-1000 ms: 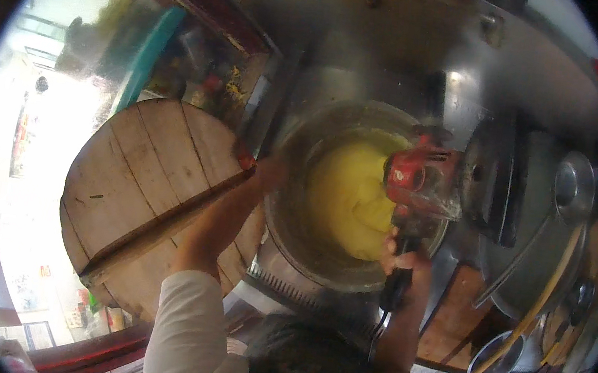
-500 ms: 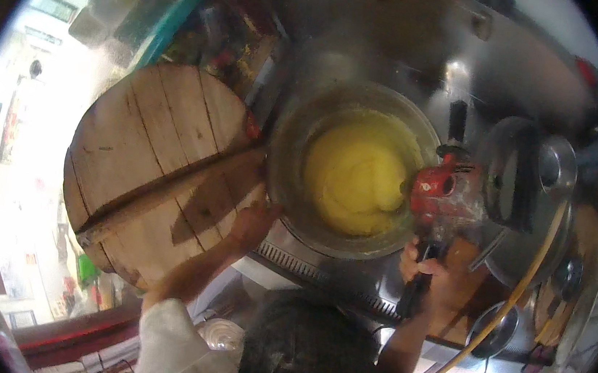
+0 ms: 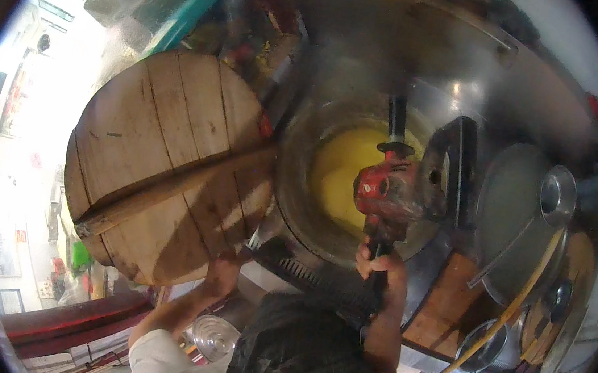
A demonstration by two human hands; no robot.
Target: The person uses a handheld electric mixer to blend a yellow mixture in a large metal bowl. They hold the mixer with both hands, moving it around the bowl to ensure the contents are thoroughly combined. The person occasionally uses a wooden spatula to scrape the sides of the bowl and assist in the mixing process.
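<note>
A wide metal pot (image 3: 295, 219) holds a smooth yellow mass (image 3: 337, 172). Over its right side is a red and black handheld power mixer (image 3: 393, 189), which covers part of the yellow mass. My right hand (image 3: 383, 264) is wrapped round the mixer's black handle on the near side. The mixer's lower end is hidden beneath its body. To the left lies a round wooden lid (image 3: 153, 113) of planks with a crossbar. My left hand (image 3: 223, 272) is at the lid's near right edge, its fingers too unclear to make out.
On the right are a large grey pan (image 3: 505, 201), a metal ladle (image 3: 558, 195), a brown board (image 3: 448, 297) and a small pot (image 3: 484, 344). A yellowish hose (image 3: 504, 314) runs past them. A slotted grate (image 3: 301, 270) lies before the pot. A metal wall rises behind.
My right hand has brought the mixer leftward, further over the pot. My left hand has moved from beside the pot's rim back toward me, to the lid's near edge. The view has shifted slightly.
</note>
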